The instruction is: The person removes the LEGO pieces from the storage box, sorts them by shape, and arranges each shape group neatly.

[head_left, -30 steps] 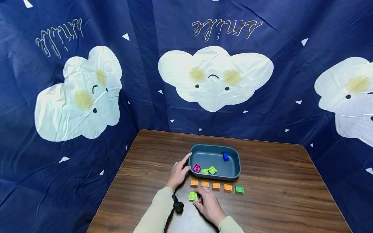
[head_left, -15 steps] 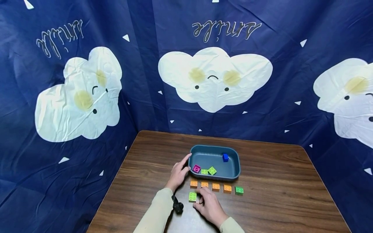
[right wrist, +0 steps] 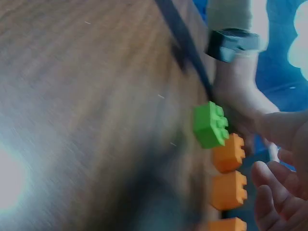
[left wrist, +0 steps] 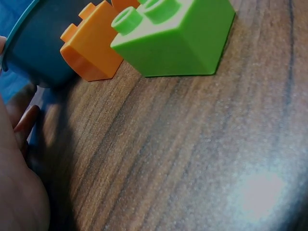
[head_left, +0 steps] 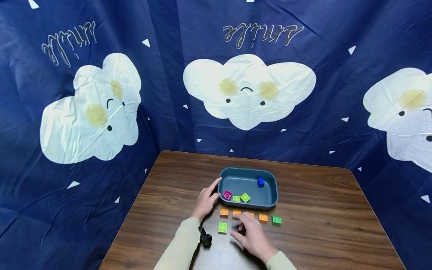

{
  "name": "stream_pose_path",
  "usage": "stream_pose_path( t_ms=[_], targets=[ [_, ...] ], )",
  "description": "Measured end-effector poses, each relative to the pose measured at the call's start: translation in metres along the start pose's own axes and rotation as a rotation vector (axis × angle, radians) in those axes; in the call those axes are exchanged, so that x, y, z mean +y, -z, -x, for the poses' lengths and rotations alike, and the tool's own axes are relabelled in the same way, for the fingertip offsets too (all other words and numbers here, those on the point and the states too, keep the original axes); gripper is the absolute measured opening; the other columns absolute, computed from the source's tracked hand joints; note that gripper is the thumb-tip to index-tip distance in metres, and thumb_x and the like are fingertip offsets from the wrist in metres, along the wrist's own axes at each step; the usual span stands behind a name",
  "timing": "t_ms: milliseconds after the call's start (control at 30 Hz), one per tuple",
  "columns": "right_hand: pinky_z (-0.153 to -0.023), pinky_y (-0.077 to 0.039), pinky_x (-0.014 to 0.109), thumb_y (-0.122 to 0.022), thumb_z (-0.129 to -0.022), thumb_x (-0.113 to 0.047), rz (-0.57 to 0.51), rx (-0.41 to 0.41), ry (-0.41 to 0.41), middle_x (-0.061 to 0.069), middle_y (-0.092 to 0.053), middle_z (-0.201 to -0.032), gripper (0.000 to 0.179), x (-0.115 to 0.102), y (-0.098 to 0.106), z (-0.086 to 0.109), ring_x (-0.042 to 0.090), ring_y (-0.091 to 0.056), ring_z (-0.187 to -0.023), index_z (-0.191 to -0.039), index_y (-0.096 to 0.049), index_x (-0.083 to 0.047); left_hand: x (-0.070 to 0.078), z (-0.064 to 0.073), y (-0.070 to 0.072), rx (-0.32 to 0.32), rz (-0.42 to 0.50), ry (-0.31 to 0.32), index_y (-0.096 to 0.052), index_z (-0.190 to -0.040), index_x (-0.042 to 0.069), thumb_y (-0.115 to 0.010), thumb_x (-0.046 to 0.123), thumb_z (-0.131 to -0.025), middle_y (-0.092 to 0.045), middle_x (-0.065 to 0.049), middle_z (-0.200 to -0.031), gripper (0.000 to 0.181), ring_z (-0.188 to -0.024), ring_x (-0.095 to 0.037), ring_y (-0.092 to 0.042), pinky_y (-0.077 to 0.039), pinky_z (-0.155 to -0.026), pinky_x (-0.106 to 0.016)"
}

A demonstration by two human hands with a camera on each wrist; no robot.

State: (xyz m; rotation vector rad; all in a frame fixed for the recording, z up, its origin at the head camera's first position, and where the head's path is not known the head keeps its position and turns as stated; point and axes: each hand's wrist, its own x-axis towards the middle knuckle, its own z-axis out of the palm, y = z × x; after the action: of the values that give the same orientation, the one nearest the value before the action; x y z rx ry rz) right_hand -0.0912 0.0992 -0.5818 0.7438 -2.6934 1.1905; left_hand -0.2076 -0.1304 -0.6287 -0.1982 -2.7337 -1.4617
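Note:
My left hand (head_left: 205,202) touches the left side of a dark teal tray (head_left: 248,189), index finger and thumb stretched apart along it. In the left wrist view part of that hand shows beside the teal wall (left wrist: 43,48). A lime green toy building brick (head_left: 222,227) sits studs up on the table, apart from both hands. My right hand (head_left: 251,234) hovers to its right with thumb and fingers spread, nothing between them. It partly hides two bricks of an orange row (head_left: 224,213) along the tray's front. A darker green brick (head_left: 276,220) ends the row.
Inside the tray lie a magenta brick (head_left: 227,195), two lime bricks (head_left: 245,197) and a blue brick (head_left: 261,182). A black wrist camera (head_left: 206,238) sits on the left wrist. Behind the wooden table (head_left: 314,210) hangs a blue curtain (head_left: 162,93) with white clouds.
My right hand has drawn away from the lime green brick, moving right, and its fingers have parted. That brick stays in place. The left hand keeps its position at the tray.

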Motion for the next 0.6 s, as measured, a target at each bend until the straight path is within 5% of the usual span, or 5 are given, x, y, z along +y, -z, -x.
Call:
stream_pose_path(
  t_ms=[433, 600],
  targets=[
    [-0.071, -0.055, 0.026, -0.088, -0.085, -0.016, 0.136, 0.171, 0.050, 0.001, -0.069, -0.112, 0.043, 0.008, 0.059, -0.031, 0.009, -0.062, -0.083, -0.124, -0.073, -0.010, -0.001, -0.001, -0.002, 0.012, 0.009, 0.000, -0.046, -0.156, 0.050, -0.059, 0.028, -0.096, -0.053, 0.007, -0.158, 0.065, -0.132, -0.034, -0.053, -0.036, -0.108, -0.068],
    [-0.072, -0.057, 0.029, -0.086, -0.087, -0.016, 0.170, 0.175, 0.044, 0.005, -0.070, -0.118, 0.043, 0.018, 0.073, -0.042, 0.012, -0.065, -0.086, -0.127, -0.071, -0.011, -0.002, 0.000, -0.002, 0.012, 0.014, 0.002, -0.046, -0.156, 0.051, -0.059, 0.028, -0.096, -0.052, 0.007, -0.158, 0.065, -0.133, -0.034, -0.052, -0.035, -0.109, -0.068]
  ],
)
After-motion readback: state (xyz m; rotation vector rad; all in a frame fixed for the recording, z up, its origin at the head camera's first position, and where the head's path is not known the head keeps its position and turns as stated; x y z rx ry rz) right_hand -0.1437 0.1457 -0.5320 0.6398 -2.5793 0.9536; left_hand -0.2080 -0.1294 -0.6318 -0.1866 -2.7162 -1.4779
